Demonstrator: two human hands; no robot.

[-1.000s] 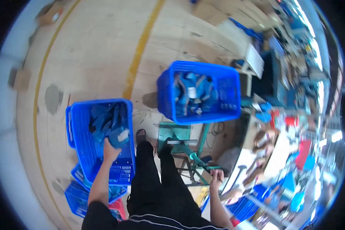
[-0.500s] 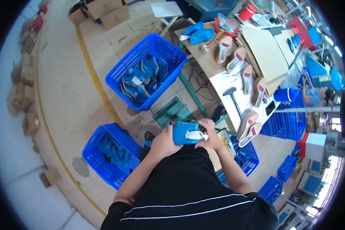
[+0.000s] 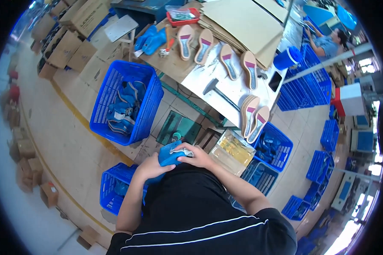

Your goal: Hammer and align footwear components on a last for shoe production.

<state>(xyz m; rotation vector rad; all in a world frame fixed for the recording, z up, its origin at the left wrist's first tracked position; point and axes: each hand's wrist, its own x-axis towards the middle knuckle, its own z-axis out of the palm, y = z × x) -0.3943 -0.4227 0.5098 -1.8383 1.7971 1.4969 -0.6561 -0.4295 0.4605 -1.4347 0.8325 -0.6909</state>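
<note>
A blue shoe last [image 3: 168, 156] is held in front of my waist, between both hands. My left hand [image 3: 148, 168] wraps round its left side with the thumb along the near edge. My right hand [image 3: 197, 156] closes on its right side, its fingers over a crumpled white strip [image 3: 184, 151] on the last. Just beyond the hands, a round green part [image 3: 176, 136] stands near a green metal plate [image 3: 167, 126]. The underside of the last is hidden.
A workbench [image 3: 176, 70] ahead bears shoe soles [image 3: 227, 63], a hammer [image 3: 217, 91] and two blue lasts [image 3: 153, 40]. Blue baskets stand left [image 3: 98, 106] and right [image 3: 287, 149], beside a tray with yellowish contents [image 3: 232, 148]. Another person [image 3: 325, 44] works far right.
The view has turned, so the bench and baskets sit differently. The last has tilted in my hands and sits lower left in the picture. My right fingers have closed over the white strip.
</note>
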